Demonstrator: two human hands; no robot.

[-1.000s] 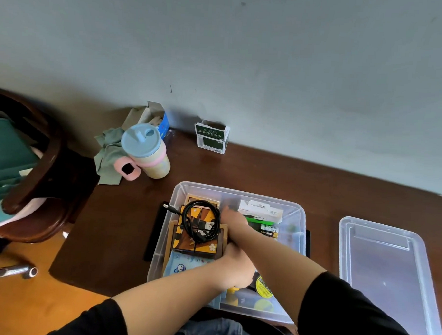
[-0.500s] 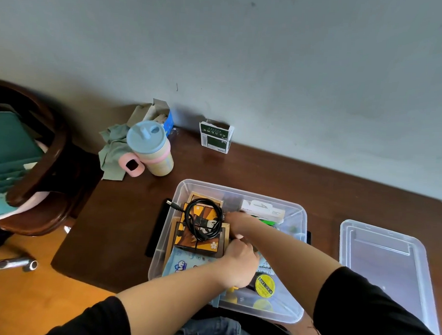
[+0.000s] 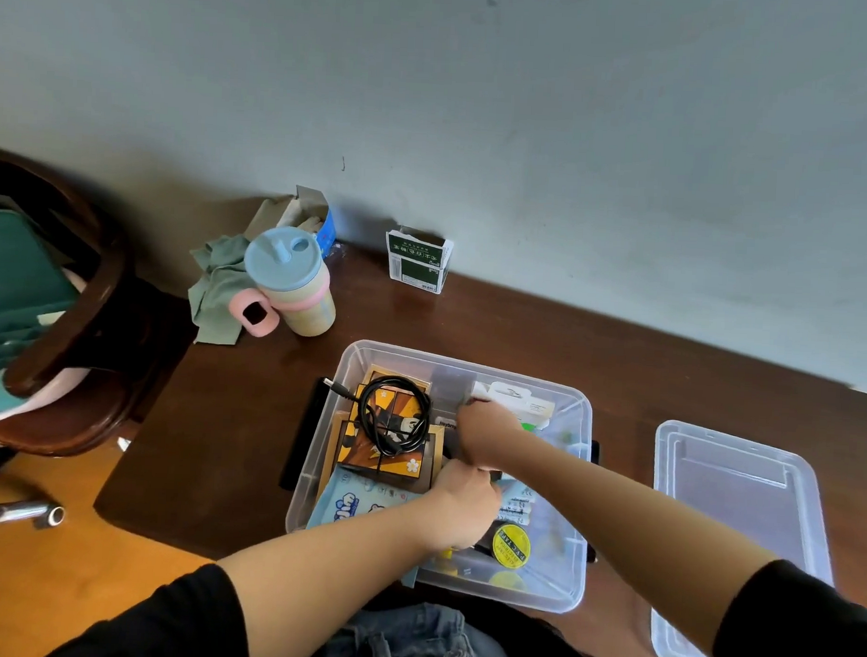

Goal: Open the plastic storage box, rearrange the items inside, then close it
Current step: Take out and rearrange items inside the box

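Since the frame a second ago, the right hand (image 3: 486, 432) has drawn back a little from the wooden picture-block puzzle (image 3: 387, 438) toward the middle of the clear plastic storage box (image 3: 581, 488), while the left hand (image 3: 466, 511) has kept its place beside it. Both hands lie knuckles-up inside the box with fingers curled downward; they meet over something dark and small, but whether they pinch it or only press cannot be told, since the fingertips are hidden.

A glossy black coiled cable (image 3: 390, 418) rests on the puzzle's orange-and-brown printed faces. Under the left forearm shows a soft pale-blue wipes packet (image 3: 349, 503), partly covered. A roll of black tape with a round yellow label (image 3: 510, 544) sits toward the box's near right corner. A white carton (image 3: 517, 406) lies at the far side, half masked by the right hand.

The box stands at the desk's (image 3: 249, 409) near edge, open. Its translucent rectangular lid (image 3: 741, 515) lies flat well to the right, cut off by the frame's lower edge.

At the desk's far left corner stand a beige cup with a blue lid and pink handle (image 3: 294, 282), a crumpled grey-green cloth (image 3: 214, 294) and a torn cardboard box. A small green-and-white carton (image 3: 418, 260) stands against the wall.
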